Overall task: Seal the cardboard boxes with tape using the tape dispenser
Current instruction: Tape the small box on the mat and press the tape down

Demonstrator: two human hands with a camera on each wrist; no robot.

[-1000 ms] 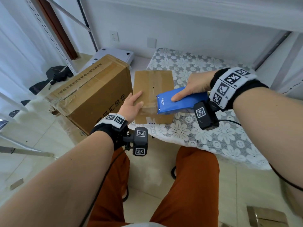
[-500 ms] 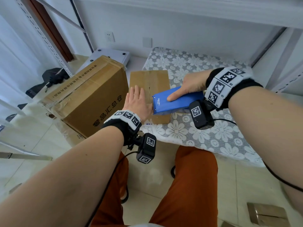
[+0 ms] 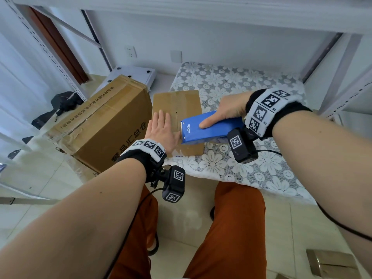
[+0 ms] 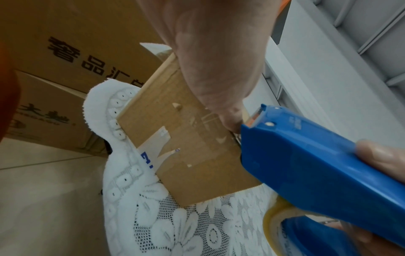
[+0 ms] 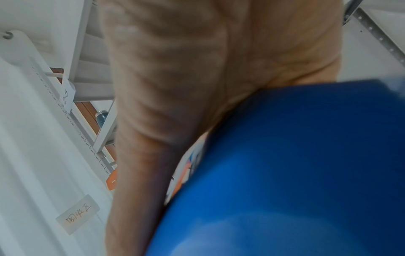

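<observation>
A small flat cardboard box (image 3: 177, 105) lies on the near left corner of the lace-covered table (image 3: 231, 85). My left hand (image 3: 163, 127) lies flat on its top with straight fingers, the thumb beside the dispenser's toothed front. My right hand (image 3: 225, 111) grips the blue tape dispenser (image 3: 209, 129), thumb along its side, its front edge over the box's middle seam. In the left wrist view the small box (image 4: 175, 147) shows clear tape on its near side, and the dispenser (image 4: 317, 173) carries a tape roll (image 4: 276, 218). Blue dispenser body (image 5: 285, 173) fills the right wrist view.
A large brown carton (image 3: 100, 125) with printed characters stands on the floor just left of the table, close to my left hand. A white device (image 3: 132, 75) lies behind it. Metal shelf posts (image 3: 322, 55) rise at right. A small box (image 3: 330, 262) sits on the floor at bottom right.
My left hand has shifted from cupping the box's left edge to lying flat on its top. The dispenser has moved slightly left along the box.
</observation>
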